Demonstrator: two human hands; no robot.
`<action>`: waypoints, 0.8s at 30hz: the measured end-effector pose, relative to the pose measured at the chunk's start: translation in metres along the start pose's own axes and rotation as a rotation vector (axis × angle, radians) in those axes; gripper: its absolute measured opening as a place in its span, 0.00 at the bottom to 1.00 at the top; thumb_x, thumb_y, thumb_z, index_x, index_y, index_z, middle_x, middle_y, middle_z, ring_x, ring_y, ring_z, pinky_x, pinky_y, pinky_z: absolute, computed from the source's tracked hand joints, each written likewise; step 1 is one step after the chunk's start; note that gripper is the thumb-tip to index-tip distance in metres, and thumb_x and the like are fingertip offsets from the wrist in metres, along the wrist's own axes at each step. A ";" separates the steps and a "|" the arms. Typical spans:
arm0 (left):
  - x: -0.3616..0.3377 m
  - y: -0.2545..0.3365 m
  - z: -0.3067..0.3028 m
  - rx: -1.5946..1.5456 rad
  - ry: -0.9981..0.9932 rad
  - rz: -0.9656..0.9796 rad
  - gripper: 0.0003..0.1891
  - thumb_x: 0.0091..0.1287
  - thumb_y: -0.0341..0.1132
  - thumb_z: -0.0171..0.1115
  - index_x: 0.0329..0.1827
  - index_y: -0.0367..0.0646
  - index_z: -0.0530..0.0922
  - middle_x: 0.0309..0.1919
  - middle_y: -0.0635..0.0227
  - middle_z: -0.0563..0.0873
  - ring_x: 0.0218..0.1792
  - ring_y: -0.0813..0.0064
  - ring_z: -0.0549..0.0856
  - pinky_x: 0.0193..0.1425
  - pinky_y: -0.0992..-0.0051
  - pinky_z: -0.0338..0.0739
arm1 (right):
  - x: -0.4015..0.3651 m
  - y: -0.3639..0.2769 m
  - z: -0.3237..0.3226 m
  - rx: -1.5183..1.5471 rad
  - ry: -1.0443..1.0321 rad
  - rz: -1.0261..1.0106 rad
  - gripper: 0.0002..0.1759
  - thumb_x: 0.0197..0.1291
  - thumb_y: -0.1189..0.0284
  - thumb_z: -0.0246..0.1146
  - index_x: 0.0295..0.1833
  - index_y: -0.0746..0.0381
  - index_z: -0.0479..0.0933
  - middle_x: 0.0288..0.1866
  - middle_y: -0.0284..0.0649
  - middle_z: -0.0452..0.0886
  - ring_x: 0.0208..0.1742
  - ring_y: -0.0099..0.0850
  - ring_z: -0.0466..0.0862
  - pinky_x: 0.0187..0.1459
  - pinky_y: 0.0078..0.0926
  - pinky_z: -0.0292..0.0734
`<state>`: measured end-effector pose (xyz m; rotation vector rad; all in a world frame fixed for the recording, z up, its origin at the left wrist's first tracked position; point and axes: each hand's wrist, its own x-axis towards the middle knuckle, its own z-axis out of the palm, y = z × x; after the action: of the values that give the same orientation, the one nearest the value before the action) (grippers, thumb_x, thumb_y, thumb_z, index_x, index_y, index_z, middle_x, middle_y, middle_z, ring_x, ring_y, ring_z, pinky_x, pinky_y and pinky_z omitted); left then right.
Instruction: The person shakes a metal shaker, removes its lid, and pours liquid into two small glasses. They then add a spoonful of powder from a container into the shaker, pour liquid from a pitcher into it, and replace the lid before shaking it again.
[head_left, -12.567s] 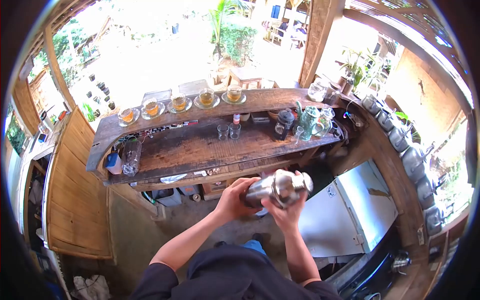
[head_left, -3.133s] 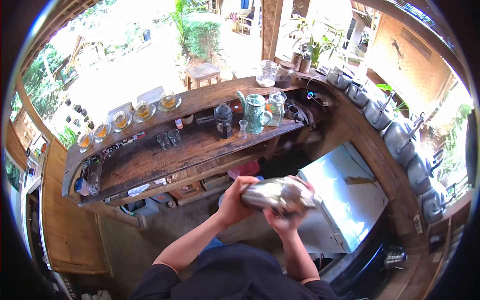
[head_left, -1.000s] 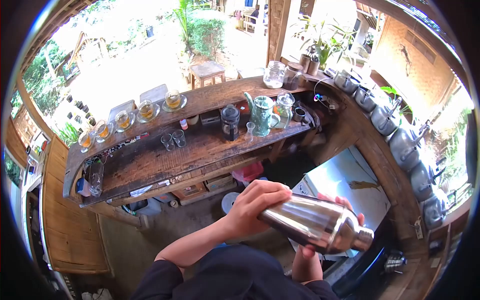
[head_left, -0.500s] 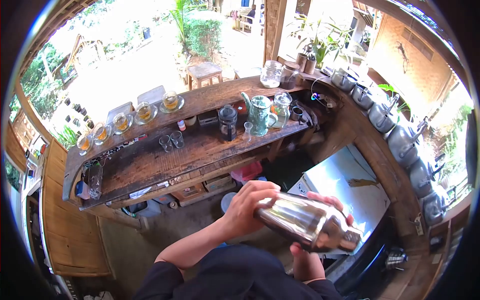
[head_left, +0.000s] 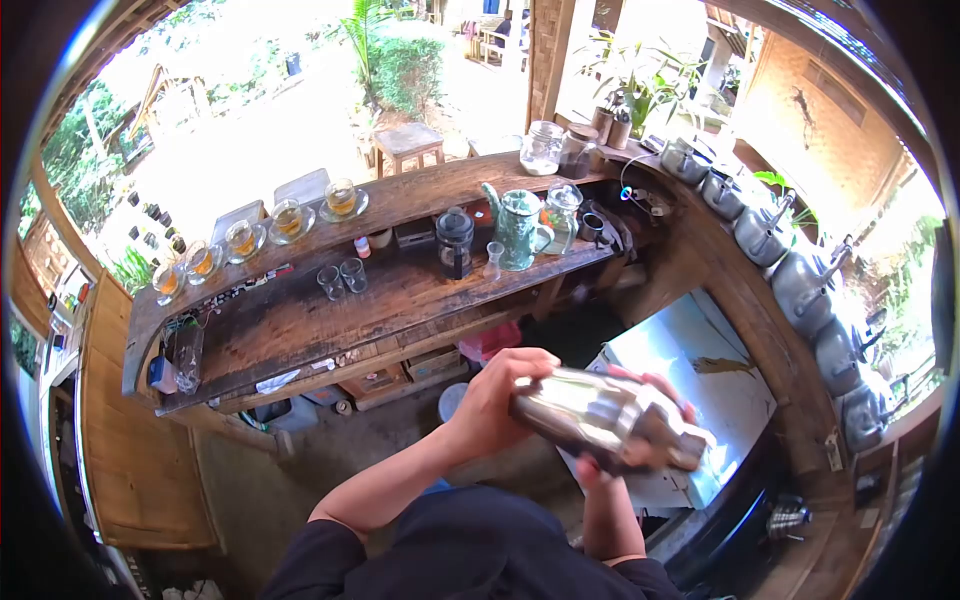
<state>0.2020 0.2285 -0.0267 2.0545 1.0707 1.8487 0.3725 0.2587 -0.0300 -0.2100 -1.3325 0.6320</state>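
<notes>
Shaker (head_left: pixel 590 412), contents hidden, slants between left grip (head_left: pixel 497 402) and right grip (head_left: pixel 604 480).

The wooden bench (head_left: pixel 300 335) carried a green pot (head_left: pixel 518 238). Left of that pot stood a small flared glass (head_left: pixel 494 262), a French press (head_left: pixel 454 245) and, farther off, two glasses (head_left: pixel 354 276); right of it, a glass pitcher (head_left: pixel 564 215). Beyond it, two jars (head_left: pixel 541 150) stood on the raised ledge (head_left: pixel 430 188).
</notes>
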 end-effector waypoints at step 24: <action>-0.019 -0.008 -0.005 0.029 -0.027 -0.188 0.41 0.47 0.32 0.86 0.66 0.44 0.75 0.58 0.59 0.85 0.60 0.58 0.86 0.63 0.63 0.82 | -0.012 0.006 0.002 -0.029 -0.080 0.118 0.67 0.40 0.57 0.89 0.79 0.57 0.52 0.69 0.48 0.69 0.67 0.39 0.78 0.66 0.40 0.75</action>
<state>0.1944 0.2210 -0.0455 1.9141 1.2437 1.7185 0.3671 0.2567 -0.0429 -0.2912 -1.4147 0.7273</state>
